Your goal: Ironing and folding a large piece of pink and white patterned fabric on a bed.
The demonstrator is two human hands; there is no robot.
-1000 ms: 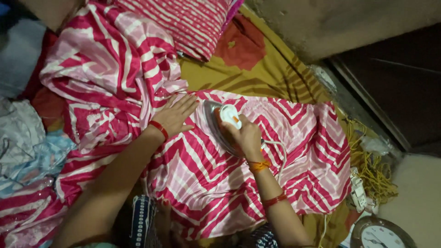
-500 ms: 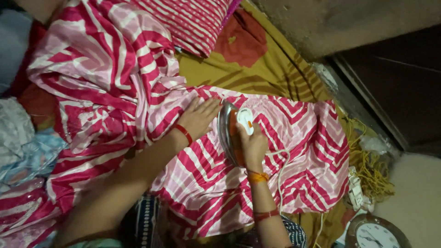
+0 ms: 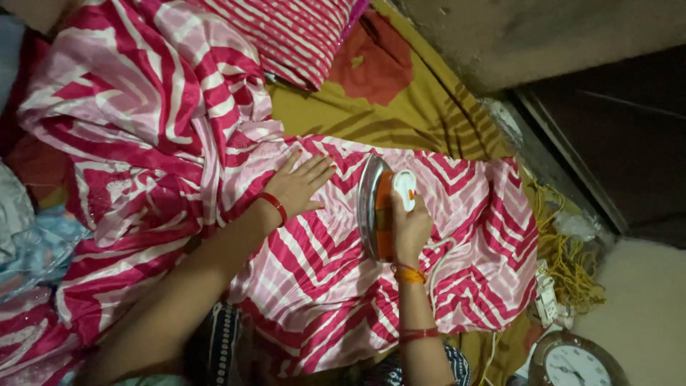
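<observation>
Iron [image 3: 377, 207]: I see it mid-frame on the pink striped cloth [image 3: 314, 286].
Right hand [image 3: 409, 227]: wraps its handle, at 6 o'clock.
Left hand [image 3: 299, 184]: spread flat on cloth, 9 o'clock of iron.
Clock [image 3: 576, 363]: far 5 o'clock.

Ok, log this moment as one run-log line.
left hand: flat on pink striped cloth | right hand: grips clothes iron on cloth | mustard bedsheet beneath | wall clock nearby

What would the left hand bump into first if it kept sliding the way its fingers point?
Probably the iron. The left hand lies flat on the pink striped cloth, fingers pointing toward the iron's shiny soleplate, with only cloth between them. The right hand grips that iron.
</observation>
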